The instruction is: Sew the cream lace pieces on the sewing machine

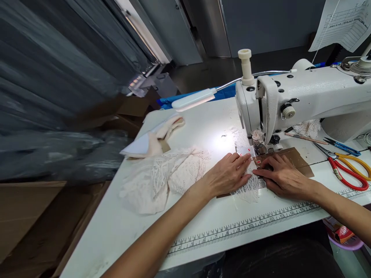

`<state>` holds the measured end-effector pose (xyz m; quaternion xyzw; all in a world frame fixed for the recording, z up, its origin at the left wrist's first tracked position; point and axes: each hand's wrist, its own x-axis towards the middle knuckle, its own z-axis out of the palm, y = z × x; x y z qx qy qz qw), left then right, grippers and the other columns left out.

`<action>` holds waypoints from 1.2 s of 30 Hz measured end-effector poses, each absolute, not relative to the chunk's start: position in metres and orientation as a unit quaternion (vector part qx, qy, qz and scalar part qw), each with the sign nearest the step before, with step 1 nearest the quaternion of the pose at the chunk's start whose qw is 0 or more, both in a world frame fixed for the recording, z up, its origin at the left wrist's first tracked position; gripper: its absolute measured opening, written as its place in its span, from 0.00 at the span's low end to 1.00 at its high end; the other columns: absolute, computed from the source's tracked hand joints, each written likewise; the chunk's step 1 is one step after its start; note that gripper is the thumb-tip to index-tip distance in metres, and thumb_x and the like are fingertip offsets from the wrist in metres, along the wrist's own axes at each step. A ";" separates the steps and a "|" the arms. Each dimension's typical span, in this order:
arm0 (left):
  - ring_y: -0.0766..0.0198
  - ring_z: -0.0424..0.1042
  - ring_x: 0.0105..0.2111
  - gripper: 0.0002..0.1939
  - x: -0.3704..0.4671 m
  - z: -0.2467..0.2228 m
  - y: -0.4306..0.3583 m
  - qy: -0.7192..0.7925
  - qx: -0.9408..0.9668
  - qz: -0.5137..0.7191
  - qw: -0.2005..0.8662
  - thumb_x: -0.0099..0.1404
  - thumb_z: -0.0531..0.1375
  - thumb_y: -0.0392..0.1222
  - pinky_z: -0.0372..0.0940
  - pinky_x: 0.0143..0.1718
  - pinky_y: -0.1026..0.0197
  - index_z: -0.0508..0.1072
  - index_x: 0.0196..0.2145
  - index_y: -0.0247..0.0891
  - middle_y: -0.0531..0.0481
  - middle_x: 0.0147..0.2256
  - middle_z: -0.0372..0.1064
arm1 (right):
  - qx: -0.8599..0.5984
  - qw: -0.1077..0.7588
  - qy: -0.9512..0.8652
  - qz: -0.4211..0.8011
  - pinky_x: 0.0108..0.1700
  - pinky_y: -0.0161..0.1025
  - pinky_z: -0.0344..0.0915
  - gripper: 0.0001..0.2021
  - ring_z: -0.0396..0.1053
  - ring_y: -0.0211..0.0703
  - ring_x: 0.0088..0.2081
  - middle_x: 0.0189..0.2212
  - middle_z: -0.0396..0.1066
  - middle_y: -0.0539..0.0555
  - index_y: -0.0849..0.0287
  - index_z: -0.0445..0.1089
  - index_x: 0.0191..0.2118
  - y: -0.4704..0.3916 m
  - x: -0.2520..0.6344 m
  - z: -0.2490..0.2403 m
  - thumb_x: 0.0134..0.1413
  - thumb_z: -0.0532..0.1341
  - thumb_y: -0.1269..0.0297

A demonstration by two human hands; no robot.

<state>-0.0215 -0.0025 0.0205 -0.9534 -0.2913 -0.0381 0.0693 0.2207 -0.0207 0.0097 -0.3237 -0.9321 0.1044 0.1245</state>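
My left hand (228,173) lies flat on a strip of white lace (249,189), fingers stretched toward the presser foot (260,148) of a white sewing machine (304,96). My right hand (282,175) presses the same lace from the right, fingertips on its edge just below the needle area. A brown cardboard piece (295,158) sits under my right hand. Both hands hold the lace down on the white table (203,227).
A pile of cream lace pieces (162,173) lies to the left. Red and yellow scissors (348,168) and blue snips (343,146) lie at the right. A lamp (194,99) lights the bed. Ruler tape (255,224) runs along the front edge. Cardboard boxes (29,216) stand left.
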 end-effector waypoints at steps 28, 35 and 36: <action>0.51 0.71 0.46 0.20 -0.005 0.003 -0.002 -0.377 -0.908 -0.182 0.030 0.74 0.48 0.48 0.57 0.52 0.42 0.71 0.55 0.38 0.42 0.57 0.70 | -0.341 0.191 -0.917 0.080 0.48 0.53 0.64 0.17 0.61 0.54 0.49 0.48 0.68 0.61 0.55 0.71 0.55 -0.014 0.224 0.002 0.64 0.53 0.69; 0.51 0.71 0.47 0.20 -0.005 0.002 -0.001 -0.385 -0.905 -0.181 0.018 0.73 0.49 0.47 0.55 0.55 0.40 0.70 0.56 0.40 0.43 0.58 0.69 | -0.341 0.200 -0.916 0.068 0.47 0.51 0.65 0.19 0.63 0.53 0.48 0.46 0.68 0.61 0.54 0.69 0.58 -0.013 0.225 0.000 0.64 0.53 0.69; 0.51 0.71 0.47 0.20 -0.005 0.002 -0.002 -0.387 -0.905 -0.177 0.022 0.74 0.49 0.47 0.55 0.55 0.40 0.70 0.56 0.40 0.43 0.58 0.69 | -0.341 0.200 -0.916 0.068 0.47 0.51 0.65 0.19 0.63 0.53 0.48 0.46 0.68 0.61 0.53 0.69 0.58 -0.012 0.225 0.000 0.64 0.54 0.69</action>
